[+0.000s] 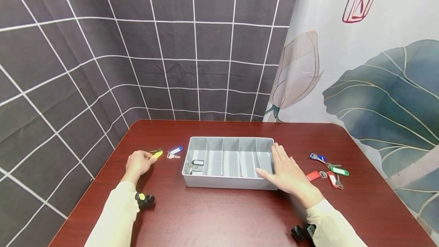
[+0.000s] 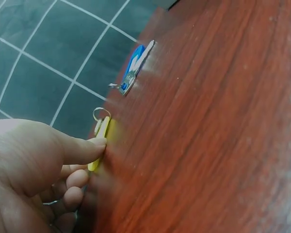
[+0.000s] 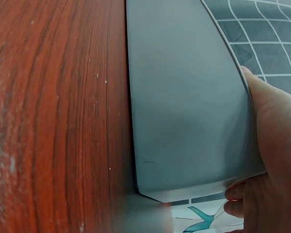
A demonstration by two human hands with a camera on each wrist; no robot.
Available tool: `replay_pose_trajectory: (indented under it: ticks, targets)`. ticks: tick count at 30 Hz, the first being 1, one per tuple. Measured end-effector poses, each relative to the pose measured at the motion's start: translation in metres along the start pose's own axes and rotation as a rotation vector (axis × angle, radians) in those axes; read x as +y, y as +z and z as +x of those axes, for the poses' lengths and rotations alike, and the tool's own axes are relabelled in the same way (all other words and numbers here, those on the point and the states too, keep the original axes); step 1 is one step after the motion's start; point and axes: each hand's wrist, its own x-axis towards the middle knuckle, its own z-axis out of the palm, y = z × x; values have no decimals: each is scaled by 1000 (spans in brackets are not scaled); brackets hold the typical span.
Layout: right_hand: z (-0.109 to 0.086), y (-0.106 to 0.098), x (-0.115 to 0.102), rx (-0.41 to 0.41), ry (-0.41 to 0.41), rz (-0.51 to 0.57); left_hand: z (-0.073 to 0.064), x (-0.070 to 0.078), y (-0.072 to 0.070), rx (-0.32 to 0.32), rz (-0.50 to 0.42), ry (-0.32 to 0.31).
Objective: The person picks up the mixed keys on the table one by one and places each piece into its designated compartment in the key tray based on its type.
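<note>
My left hand (image 1: 138,164) is at the left of the table and pinches a yellow key tag (image 2: 103,130) between thumb and fingers; a metal ring shows at the tag's end. Just past it lies a blue key tag with keys (image 1: 175,150). In the middle stands a grey divided tray (image 1: 226,183), with a black-framed key tag (image 1: 197,162) and keys in its leftmost compartment. At the tray's right end rests my right hand (image 1: 288,172), straight fingers along the outer wall and thumb over the front rim. Its thumb also shows at the rim in the right wrist view.
Right of the tray lie several tagged keys: a blue tag (image 1: 319,157), a green tag (image 1: 339,170) and red tags (image 1: 313,176). Low dividers split the tray into several compartments. A dark grid-patterned curtain (image 1: 212,41) hangs behind the red-brown table (image 1: 219,216).
</note>
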Motion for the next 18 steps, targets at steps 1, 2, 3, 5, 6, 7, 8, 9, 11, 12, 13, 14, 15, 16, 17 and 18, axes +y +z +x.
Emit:
replay_pose_trajectory:
  ticks: [1,2,3,5,6,7,8,9,11,12,13,14,15,16,17,18]
  targets:
    - [0,0,0,-1,0,1,0,0,0,-2,-3,-3]
    - [0,0,0,-2,0,2,0,-1,1,-4,-6,-4]
    - [0,0,1,-2,0,2,0,-1,1,-5,-9,-4]
    - [0,0,1,-1,0,1,0,-1,1,-1,-18,-6]
    - [0,0,1,-1,1,2,0,-1,2,2,-22,-5]
    - [0,-1,1,-2,2,1,0,-1,2,6,-27,-2]
    - [0,-1,1,0,-1,2,0,-1,2,11,-33,3]
    - [0,-1,1,1,0,2,-1,-1,2,14,-39,7]
    - [0,-2,1,-1,2,4,-1,-1,3,23,-47,21]
    - [0,-2,1,-4,2,5,-2,-1,3,28,-47,29]
    - [0,-2,1,-4,0,6,-2,-1,4,32,-47,38]
    - [0,-2,1,-5,0,8,-2,-2,4,35,-48,47]
    - [0,-2,1,-8,4,8,-2,-3,5,38,-48,58]
    - [0,-1,1,-9,5,9,-3,-3,5,43,-46,68]
    - [0,-1,0,-10,5,10,-3,-3,6,49,-45,75]
    - [-1,-1,0,-10,4,10,-3,-4,6,56,-44,85]
